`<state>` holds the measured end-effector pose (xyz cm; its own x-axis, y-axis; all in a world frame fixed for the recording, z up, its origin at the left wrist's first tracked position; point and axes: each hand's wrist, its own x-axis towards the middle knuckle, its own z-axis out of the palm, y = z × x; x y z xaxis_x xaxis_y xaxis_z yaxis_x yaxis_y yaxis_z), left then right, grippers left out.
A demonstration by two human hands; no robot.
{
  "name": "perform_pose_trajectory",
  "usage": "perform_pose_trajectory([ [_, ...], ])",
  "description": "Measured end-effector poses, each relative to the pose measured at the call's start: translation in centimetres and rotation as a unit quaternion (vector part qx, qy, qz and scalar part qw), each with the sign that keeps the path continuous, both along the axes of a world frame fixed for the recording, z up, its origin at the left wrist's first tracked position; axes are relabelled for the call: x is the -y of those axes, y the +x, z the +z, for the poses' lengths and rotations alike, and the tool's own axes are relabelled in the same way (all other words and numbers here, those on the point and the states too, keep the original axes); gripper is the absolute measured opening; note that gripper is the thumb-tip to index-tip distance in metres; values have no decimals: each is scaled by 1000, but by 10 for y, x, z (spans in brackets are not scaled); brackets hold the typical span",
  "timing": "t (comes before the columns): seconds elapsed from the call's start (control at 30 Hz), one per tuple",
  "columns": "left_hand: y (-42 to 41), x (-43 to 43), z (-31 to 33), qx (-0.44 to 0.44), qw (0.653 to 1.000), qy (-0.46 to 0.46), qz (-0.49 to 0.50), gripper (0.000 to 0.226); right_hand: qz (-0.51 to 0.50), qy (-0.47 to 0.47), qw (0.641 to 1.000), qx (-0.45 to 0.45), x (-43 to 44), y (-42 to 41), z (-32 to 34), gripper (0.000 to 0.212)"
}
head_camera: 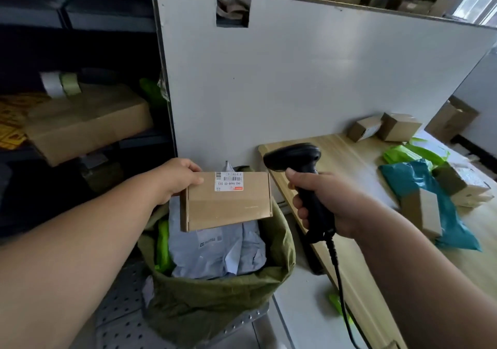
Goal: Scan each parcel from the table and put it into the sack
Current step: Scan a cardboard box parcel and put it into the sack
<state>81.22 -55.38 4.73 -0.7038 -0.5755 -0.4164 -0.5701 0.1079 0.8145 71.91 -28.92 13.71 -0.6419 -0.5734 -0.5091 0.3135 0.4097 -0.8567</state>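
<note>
Head, parcel (228, 203) in left grip (176, 179), over sack (215, 297)

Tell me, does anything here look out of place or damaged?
The white partition panel has a ragged rectangular hole near its top, with brown packaging showing through. A bright green plastic piece seems to lie on the floor below the edge of the wooden table. Nothing else stands out.
</note>
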Motion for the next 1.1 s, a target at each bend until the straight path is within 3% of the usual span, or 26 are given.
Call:
perform_pose_trajectory([
  [0.23, 15, 1, -56, 93, 995, 24, 12, 28, -14, 26, 999, 27, -3, 0, -25, 32],
  [0.37, 11, -7, -78, 131, 991, 28, 18, 8, -29, 38, 998, 37, -12, -2, -36, 30],
  [0.4, 8, -10, -80, 141, 990, 23, 6, 12, -33, 39, 998, 40, -16, -3, -38, 29],
  [0.47, -1, -18, -81, 155, 988, 6, -22, 53, -44, 35, 997, 44, -23, -5, -40, 27],
  [0.53, -13, -30, -75, 163, 985, -18, -49, 68, -64, 36, 996, 42, -34, -8, -41, 28],
  [0.87, -127, -164, -17, 45, 956, -143, -252, 84, -198, 25, 980, 20, -143, -52, -42, 36],
  [1.1, -209, -300, -3, 23, 929, -151, -336, 89, -297, 6, 955, 30, -251, -109, -60, 32],
])
